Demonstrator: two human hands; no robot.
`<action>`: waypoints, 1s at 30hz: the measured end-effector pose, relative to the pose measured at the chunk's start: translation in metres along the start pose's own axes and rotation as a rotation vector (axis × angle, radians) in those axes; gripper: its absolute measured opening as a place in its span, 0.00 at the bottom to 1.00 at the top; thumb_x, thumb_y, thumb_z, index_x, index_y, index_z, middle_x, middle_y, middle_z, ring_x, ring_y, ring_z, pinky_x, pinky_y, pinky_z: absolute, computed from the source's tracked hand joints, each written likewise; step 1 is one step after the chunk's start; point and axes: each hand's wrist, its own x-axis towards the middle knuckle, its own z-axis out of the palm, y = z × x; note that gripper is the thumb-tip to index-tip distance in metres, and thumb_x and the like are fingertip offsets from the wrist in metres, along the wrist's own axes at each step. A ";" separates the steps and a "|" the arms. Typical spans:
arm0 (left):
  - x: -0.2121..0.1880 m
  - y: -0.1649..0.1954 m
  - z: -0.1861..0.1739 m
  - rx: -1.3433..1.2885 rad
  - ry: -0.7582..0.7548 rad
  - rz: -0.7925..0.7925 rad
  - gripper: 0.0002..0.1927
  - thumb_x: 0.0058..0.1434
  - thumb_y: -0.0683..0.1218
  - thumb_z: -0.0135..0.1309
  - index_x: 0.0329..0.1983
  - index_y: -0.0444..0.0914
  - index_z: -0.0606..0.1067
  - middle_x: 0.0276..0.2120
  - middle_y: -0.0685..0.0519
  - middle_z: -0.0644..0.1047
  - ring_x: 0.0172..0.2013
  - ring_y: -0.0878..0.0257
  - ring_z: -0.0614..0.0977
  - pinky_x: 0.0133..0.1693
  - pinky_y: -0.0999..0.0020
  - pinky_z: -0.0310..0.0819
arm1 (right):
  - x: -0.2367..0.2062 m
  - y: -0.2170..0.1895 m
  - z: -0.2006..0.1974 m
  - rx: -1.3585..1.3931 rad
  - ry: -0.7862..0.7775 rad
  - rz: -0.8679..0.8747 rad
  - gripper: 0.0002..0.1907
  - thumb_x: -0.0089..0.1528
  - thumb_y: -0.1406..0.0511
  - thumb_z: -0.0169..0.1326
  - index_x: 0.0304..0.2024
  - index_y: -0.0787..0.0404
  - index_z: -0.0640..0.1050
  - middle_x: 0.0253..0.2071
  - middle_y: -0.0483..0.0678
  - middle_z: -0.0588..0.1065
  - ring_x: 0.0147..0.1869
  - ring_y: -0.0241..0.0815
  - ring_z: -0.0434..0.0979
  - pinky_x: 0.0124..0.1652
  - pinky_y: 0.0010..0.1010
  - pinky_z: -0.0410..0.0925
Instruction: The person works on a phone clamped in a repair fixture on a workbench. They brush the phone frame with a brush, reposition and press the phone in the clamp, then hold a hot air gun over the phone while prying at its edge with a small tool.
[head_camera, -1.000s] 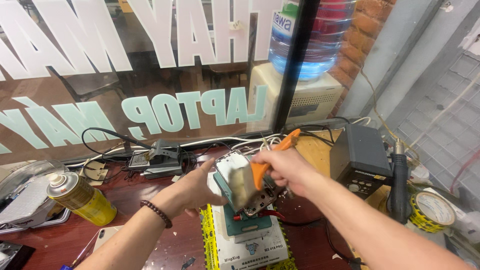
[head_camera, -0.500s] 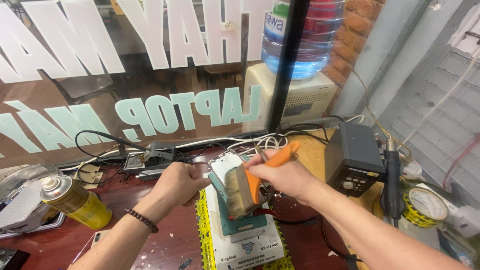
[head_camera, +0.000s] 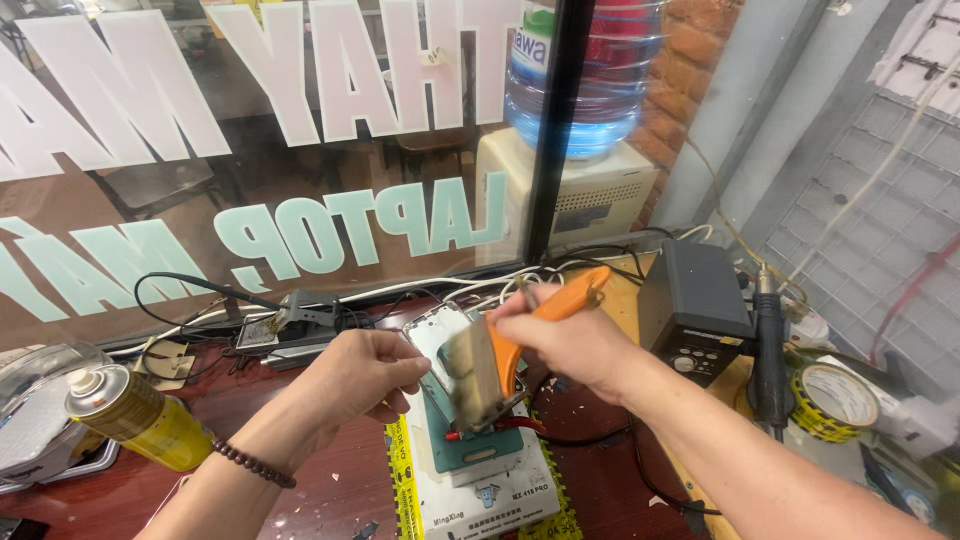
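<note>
My left hand (head_camera: 352, 380) pinches the left edge of a white phone-like device (head_camera: 437, 335) and holds it tilted over a green-topped pad (head_camera: 470, 452). My right hand (head_camera: 562, 342) grips an orange-handled brush (head_camera: 572, 300). Its wide pale bristle head (head_camera: 472, 375) presses against the device's face. The pad sits on a white box-shaped machine (head_camera: 490, 495) edged with yellow tape. The brush hides the lower part of the device.
A yellow spray can (head_camera: 140, 420) lies at the left. A grey soldering station (head_camera: 695, 310), a black hot-air handle (head_camera: 768, 365) and a roll of tape (head_camera: 835, 395) stand at the right. Cables (head_camera: 300, 300) run along the lettered glass window; a water dispenser (head_camera: 590, 190) stands behind.
The brush head has shifted slightly across the device. My left hand's fingers have curled tighter on its edge. Both hands stay over the pad.
</note>
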 end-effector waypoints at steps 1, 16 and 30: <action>-0.001 0.002 -0.001 0.009 -0.004 0.035 0.12 0.62 0.49 0.59 0.38 0.35 0.83 0.28 0.54 0.80 0.25 0.67 0.79 0.29 0.71 0.77 | -0.001 0.000 0.002 0.031 -0.097 0.070 0.11 0.58 0.63 0.60 0.39 0.63 0.84 0.36 0.45 0.80 0.37 0.37 0.74 0.37 0.32 0.67; -0.006 0.004 0.004 0.157 -0.010 -0.034 0.17 0.61 0.46 0.57 0.54 0.41 0.79 0.32 0.52 0.80 0.27 0.63 0.82 0.29 0.68 0.80 | 0.019 0.016 0.011 0.259 -0.084 0.185 0.06 0.59 0.64 0.58 0.37 0.58 0.82 0.23 0.39 0.68 0.20 0.28 0.57 0.20 0.22 0.49; -0.012 -0.010 -0.003 0.088 0.015 -0.084 0.19 0.62 0.50 0.60 0.53 0.36 0.79 0.34 0.50 0.81 0.27 0.63 0.82 0.30 0.68 0.81 | 0.050 0.019 0.040 0.173 0.091 -0.066 0.09 0.56 0.65 0.61 0.37 0.64 0.81 0.33 0.41 0.79 0.34 0.30 0.76 0.35 0.24 0.69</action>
